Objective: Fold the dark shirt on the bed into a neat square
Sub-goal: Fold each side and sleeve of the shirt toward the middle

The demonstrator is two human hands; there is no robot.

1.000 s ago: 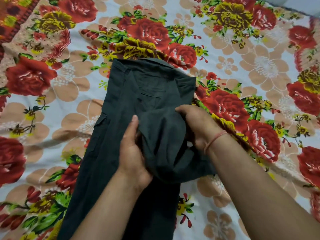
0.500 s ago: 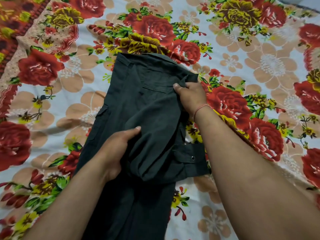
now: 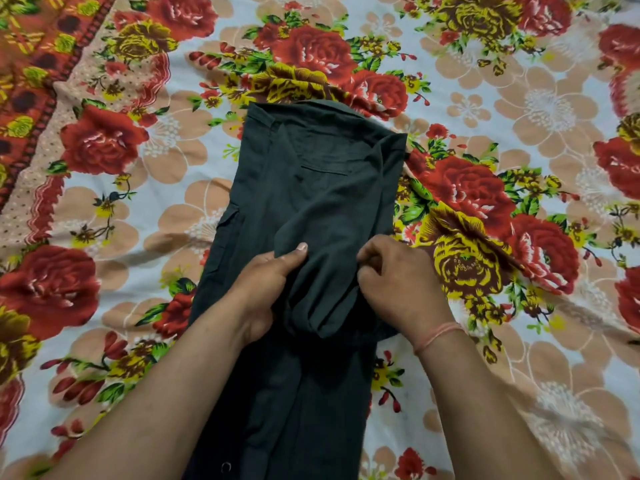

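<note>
while both hands pinch the dark shirt (image 3: pixel 311 188), their fingers (image 3: pixel 372 263) curl.

Bed (image 3: pixel 519 393) fills the view, covered by a pale floral bedsheet (image 3: pixel 540 109) with red and yellow roses. Orange patterned border (image 3: pixel 27 74) at far left. Sheet creased; light even.

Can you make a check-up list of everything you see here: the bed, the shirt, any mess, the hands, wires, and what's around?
Surface: bed sheet with red and yellow flowers, a bit wrinkled.
Job's things: dark shirt lying lengthwise, sides folded in, a bunched fold in the middle; not a square yet.
Clutter: nothing seen.
Grippers: left hand grips the bunched fold; right hand pinches its right edge; a thread band on the right wrist.
Cables: nothing seen.
Surroundings: only the sheet shows, with a patterned border at far left.
</note>
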